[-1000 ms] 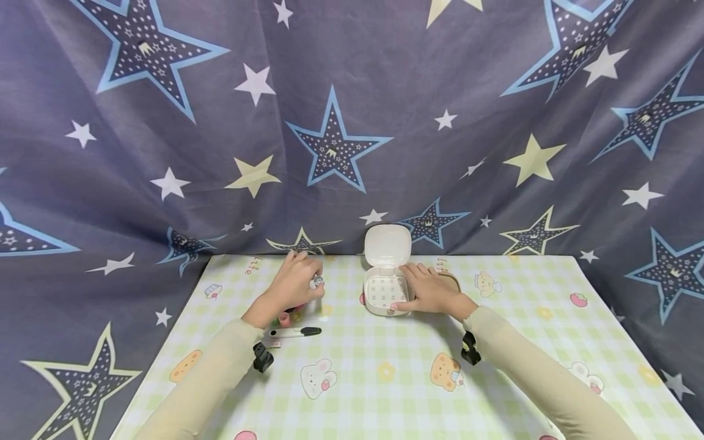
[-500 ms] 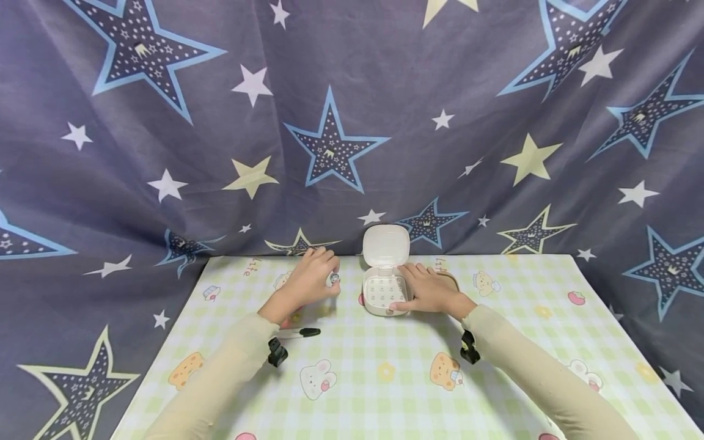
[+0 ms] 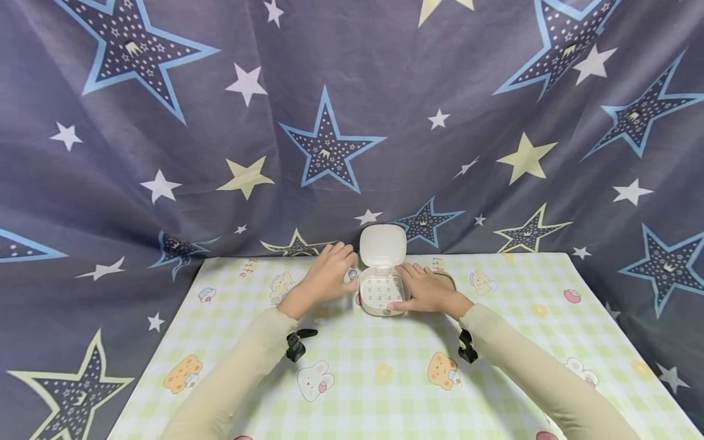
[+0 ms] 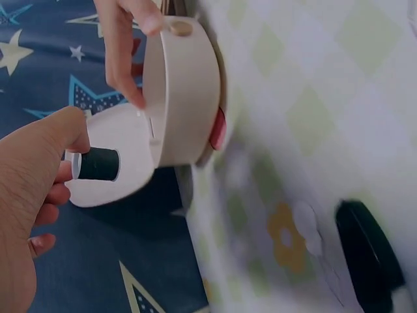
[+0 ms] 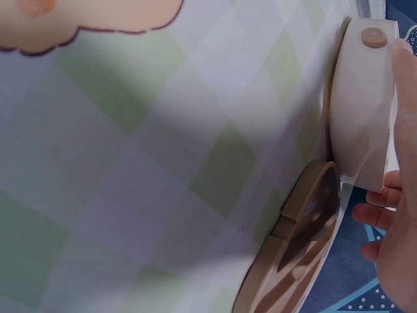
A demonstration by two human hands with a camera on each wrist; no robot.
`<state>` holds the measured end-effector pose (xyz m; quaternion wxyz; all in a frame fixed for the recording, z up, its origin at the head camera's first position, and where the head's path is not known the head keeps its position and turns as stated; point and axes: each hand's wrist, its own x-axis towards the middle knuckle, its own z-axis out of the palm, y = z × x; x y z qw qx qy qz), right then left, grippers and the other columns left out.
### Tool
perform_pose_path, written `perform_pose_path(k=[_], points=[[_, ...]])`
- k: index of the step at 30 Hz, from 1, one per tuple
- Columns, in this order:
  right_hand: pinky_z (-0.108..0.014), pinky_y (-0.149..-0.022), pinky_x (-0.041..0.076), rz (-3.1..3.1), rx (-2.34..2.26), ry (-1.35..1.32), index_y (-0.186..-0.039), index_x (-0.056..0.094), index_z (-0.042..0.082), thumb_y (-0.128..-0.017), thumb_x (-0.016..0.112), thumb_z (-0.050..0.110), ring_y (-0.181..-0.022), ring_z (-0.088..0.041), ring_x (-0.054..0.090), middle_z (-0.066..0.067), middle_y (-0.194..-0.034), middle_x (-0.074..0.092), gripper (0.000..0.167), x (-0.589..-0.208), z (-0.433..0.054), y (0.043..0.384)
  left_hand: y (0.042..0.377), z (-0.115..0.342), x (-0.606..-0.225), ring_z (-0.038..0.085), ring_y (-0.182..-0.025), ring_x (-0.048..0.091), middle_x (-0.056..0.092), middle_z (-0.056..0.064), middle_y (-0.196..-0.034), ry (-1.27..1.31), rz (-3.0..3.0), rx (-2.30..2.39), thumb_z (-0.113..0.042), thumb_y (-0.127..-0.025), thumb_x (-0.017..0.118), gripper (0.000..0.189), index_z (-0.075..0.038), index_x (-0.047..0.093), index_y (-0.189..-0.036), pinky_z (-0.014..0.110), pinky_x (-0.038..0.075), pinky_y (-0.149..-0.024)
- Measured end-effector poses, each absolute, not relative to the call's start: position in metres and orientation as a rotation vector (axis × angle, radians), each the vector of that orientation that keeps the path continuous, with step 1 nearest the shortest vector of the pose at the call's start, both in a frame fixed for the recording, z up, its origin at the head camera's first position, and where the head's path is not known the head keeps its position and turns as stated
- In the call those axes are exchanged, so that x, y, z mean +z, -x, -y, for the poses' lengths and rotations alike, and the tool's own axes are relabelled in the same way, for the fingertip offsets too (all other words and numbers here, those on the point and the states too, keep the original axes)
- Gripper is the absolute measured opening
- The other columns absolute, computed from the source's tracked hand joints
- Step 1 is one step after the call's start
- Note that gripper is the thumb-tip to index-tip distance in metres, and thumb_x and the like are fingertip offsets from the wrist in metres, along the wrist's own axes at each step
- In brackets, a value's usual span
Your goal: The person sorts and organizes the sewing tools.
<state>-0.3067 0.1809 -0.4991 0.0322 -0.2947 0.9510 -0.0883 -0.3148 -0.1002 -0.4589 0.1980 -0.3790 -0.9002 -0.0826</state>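
My left hand pinches a spool of dark green thread with white ends between thumb and fingers. It is just left of a white box, whose lid stands up at the back. Small pegs in rows show on the box floor. My right hand holds the box at its right side, the thumb at the front rim near a tan button and the fingers toward the back.
A brown tray with compartments lies right of the box, mostly behind the right hand in the head view. A black-ended tool lies near the left wrist. The checked tabletop ends at a star-patterned curtain.
My left hand has carried the thread spool rightward, from the small items at the left to beside the box. The right hand stays on the box.
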Motion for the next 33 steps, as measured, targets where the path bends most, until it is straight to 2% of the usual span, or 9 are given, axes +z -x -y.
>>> perform_pose_path(k=[6,17,25,33], points=[[-0.062,-0.115,0.034,-2.921,-0.274,0.909,-0.158,0.031,0.005,-0.086,0.058,0.076,-0.145,-0.038,0.040,-0.021,-0.156,0.041,0.105,-0.500,-0.180,0.308,0.319,0.083,-0.456,0.021,-0.087,0.044,0.055,0.000,-0.092,1.089,2.541,-0.204,-0.023,-0.083,0.069,0.018,-0.011,0.063,-0.094,0.037,0.035,-0.080],[-0.062,-0.115,0.035,-2.927,-0.243,0.930,-0.157,0.031,0.002,-0.087,0.058,0.075,-0.145,-0.040,0.040,-0.023,-0.156,0.040,0.105,-0.500,-0.181,0.309,0.326,0.064,-0.459,0.020,-0.090,0.054,0.065,0.000,-0.095,1.118,2.565,-0.157,-0.026,-0.083,0.072,0.019,-0.014,0.062,-0.095,0.038,0.040,-0.084],[-0.062,-0.113,0.037,-2.922,-0.248,0.954,-0.156,0.032,-0.001,-0.088,0.061,0.071,-0.144,-0.041,0.041,-0.024,-0.155,0.041,0.103,-0.496,-0.179,0.305,0.329,0.057,-0.464,0.020,-0.090,0.054,0.067,0.001,-0.097,1.130,2.626,-0.146,-0.026,-0.081,0.076,0.023,-0.014,0.064,-0.096,0.037,0.039,-0.084],[-0.061,-0.115,0.036,-2.912,-0.257,0.948,-0.157,0.031,0.000,-0.088,0.059,0.073,-0.146,-0.040,0.039,-0.024,-0.156,0.040,0.104,-0.498,-0.180,0.307,0.332,0.055,-0.461,0.019,-0.090,0.055,0.068,0.000,-0.094,1.153,2.665,-0.120,-0.027,-0.081,0.079,0.023,-0.014,0.065,-0.094,0.037,0.040,-0.084]])
